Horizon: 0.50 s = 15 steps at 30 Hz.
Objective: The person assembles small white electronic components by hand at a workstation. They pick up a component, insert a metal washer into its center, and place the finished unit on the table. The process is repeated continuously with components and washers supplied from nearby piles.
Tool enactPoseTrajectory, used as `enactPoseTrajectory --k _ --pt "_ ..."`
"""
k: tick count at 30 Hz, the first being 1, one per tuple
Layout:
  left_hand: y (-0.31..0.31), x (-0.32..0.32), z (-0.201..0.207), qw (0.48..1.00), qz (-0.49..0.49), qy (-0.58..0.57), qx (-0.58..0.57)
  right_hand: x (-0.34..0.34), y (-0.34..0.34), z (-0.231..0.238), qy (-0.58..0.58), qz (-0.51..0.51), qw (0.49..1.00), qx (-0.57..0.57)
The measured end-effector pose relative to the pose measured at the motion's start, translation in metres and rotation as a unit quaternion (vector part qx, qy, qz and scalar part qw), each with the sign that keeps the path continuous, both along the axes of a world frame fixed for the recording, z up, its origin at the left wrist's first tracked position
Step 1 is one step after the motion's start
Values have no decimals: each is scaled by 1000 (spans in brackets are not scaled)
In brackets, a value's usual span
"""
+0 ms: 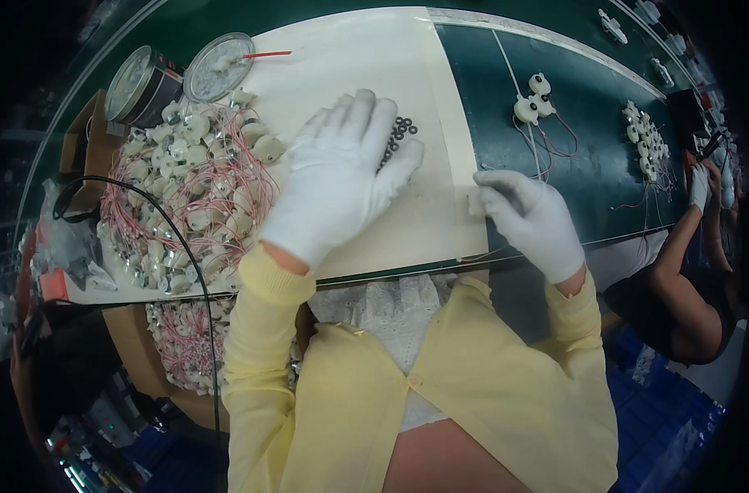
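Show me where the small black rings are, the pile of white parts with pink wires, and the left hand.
small black rings (404, 130), head view, middle of the cluster
pile of white parts with pink wires (189, 193), head view, centre of the heap
left hand (341, 177), head view, back of the glove

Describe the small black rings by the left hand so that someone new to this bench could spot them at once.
Start at the cream mat covering the middle of the bench. The gloved left hand lies flat on it, and the small black rings sit clustered at its fingertips, partly under them. They are the only dark, loose pieces on the mat; the heap of white parts with pink wires lies further left.
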<state>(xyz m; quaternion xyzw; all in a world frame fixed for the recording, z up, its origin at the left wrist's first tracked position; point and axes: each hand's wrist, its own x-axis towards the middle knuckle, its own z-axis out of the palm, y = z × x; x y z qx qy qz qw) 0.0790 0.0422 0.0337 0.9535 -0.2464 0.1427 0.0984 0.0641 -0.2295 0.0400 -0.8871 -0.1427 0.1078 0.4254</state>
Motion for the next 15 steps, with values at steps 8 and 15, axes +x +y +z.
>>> enactPoseTrajectory --k 8,15 --pt "59 -68 26 970 239 -32 -44 20 16 -6 -188 124 953 -202" --pt "70 -93 -13 969 235 -69 6 34 36 -7 -46 158 986 -17"
